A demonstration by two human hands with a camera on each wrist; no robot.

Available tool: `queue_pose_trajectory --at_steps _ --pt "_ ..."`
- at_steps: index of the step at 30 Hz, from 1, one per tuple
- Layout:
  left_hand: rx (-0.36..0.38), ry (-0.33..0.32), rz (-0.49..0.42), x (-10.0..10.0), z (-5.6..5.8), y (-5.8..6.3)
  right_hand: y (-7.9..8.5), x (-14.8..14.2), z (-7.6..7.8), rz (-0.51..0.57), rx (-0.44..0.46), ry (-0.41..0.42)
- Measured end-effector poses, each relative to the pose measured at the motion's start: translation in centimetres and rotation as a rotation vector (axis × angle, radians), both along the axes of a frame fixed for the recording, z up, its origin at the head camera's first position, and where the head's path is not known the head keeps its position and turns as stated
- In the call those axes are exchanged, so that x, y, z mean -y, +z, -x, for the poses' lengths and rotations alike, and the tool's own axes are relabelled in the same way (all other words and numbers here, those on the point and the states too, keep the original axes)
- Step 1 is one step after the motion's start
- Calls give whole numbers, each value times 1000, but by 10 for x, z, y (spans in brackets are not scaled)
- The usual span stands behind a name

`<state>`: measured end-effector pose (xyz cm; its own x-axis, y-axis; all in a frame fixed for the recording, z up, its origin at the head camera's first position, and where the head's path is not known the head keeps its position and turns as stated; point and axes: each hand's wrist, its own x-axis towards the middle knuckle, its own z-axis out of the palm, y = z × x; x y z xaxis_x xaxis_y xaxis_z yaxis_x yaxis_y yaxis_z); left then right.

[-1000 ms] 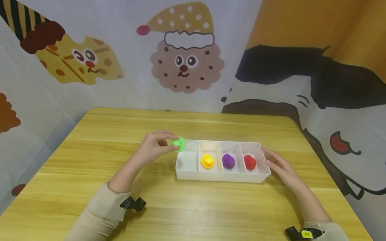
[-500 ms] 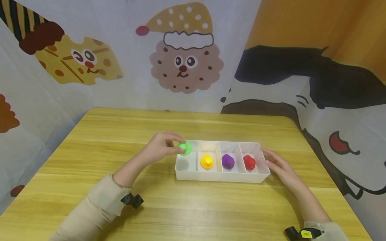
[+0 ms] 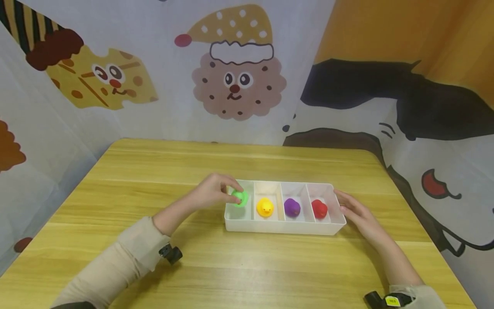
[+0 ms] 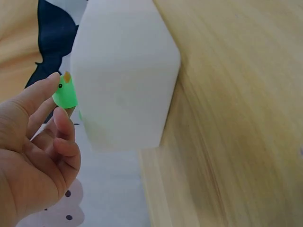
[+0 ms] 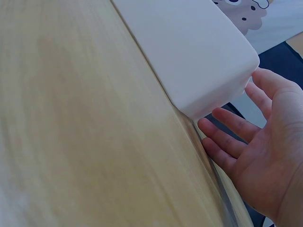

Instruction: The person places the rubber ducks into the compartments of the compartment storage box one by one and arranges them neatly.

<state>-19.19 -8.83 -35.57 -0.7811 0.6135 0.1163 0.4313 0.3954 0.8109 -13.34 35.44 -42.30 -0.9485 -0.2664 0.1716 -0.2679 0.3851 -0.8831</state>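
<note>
My left hand (image 3: 212, 191) pinches a small green rubber duck (image 3: 241, 197) between thumb and fingertips, at the leftmost compartment of a white divided box (image 3: 285, 227). In the left wrist view, the head and orange beak of the green duck (image 4: 65, 92) show above the box's rim; the rest is hidden behind the wall. The other compartments hold a yellow rubber duck (image 3: 265, 207), a purple one (image 3: 292, 208) and a red one (image 3: 319, 209). At the box's right end, my right hand (image 3: 359, 212) rests its fairly straight fingers against the outer wall.
The box stands on a wooden table (image 3: 216, 274), whose far edge meets a cartoon-printed cloth (image 3: 162, 116). A small black camera (image 3: 170, 254) sits on the left cuff, and another camera (image 3: 386, 299) on the right.
My left hand has carried the green duck rightward and down, from the box's left rim to the leftmost compartment. The right hand and the box have stayed put.
</note>
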Motion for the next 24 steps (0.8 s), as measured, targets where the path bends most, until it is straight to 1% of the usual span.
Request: queue_pose_trajectory --at_steps 5,10,19,24 --pt "-13 -28 16 -1 5 -7 0 1 0 5 -8 1" --pt "-27 -44 68 -3 10 -12 0 1 0 -3 -5 -6" --pt "-2 -50 132 -6 15 -17 0 0 0 -10 -7 -2" --pt "-3 -61 156 -8 16 -19 1 1 0 -10 -6 -3"
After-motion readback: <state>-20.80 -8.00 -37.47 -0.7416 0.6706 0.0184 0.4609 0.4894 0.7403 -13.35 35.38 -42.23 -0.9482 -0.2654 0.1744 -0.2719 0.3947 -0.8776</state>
